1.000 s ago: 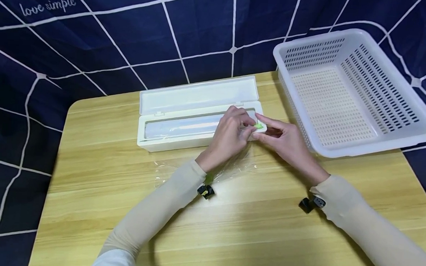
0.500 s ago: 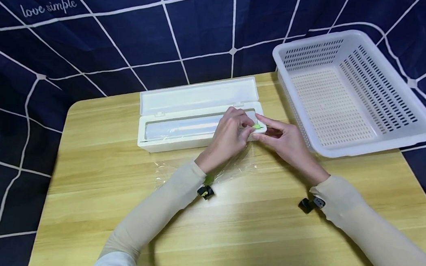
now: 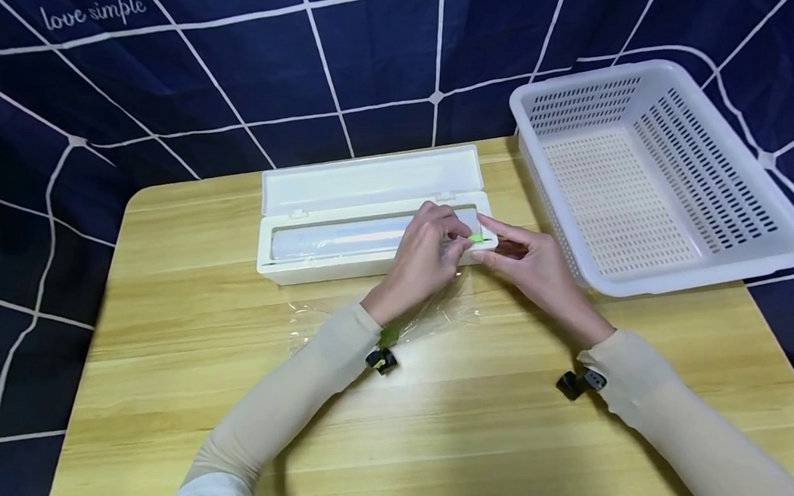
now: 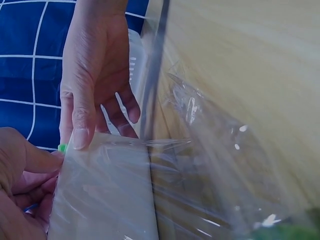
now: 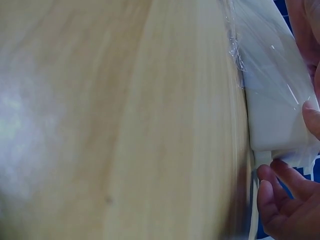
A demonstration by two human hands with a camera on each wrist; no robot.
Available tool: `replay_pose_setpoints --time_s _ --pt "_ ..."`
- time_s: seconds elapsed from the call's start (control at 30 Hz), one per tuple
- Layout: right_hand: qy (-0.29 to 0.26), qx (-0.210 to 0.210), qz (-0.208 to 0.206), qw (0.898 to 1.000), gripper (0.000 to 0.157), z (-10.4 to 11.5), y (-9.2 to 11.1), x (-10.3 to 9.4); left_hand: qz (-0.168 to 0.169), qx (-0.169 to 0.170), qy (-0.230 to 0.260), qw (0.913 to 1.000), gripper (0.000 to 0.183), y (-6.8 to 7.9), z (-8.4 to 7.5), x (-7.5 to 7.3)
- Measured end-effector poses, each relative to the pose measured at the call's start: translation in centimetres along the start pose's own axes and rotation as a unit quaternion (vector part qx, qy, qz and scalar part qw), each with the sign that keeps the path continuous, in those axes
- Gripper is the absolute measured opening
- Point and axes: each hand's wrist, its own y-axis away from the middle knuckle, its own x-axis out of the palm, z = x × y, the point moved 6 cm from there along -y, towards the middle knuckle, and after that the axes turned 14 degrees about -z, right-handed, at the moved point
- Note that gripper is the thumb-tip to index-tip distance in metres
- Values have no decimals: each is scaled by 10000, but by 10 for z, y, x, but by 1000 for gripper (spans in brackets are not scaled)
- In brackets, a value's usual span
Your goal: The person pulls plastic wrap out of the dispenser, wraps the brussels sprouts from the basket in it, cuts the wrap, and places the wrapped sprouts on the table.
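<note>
A long white cling film dispenser (image 3: 334, 271) stands on the table with its lid (image 3: 374, 178) tipped open at the back. Inside lies a shiny roll of film (image 3: 332, 241). Over the front wall hangs loose clear film (image 4: 200, 135), reaching the tabletop. My left hand (image 3: 427, 244) is bent over the right part of the dispenser, its thumb and fingers pinching the small green cutter slider (image 3: 476, 238). With thumb and fingers, my right hand (image 3: 533, 260) grips the dispenser's right end. In the left wrist view its thumb (image 4: 83, 137) presses the film against the front wall.
A large white perforated basket (image 3: 682, 277) stands at the back right, close beside the right hand. Behind the wooden table (image 3: 427, 432) hangs a dark blue cloth (image 3: 374, 57) with white grid lines.
The green slider has shifted slightly left along the dispenser's front edge, with the left hand on it. My right hand keeps its grip on the end.
</note>
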Motion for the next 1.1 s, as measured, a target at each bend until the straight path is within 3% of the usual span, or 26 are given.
replay_pose_setpoints --time_s 1.1 --pt "-110 -100 36 9999 60 1 0 0 -190 8 -40 9998 5 10 12 -24"
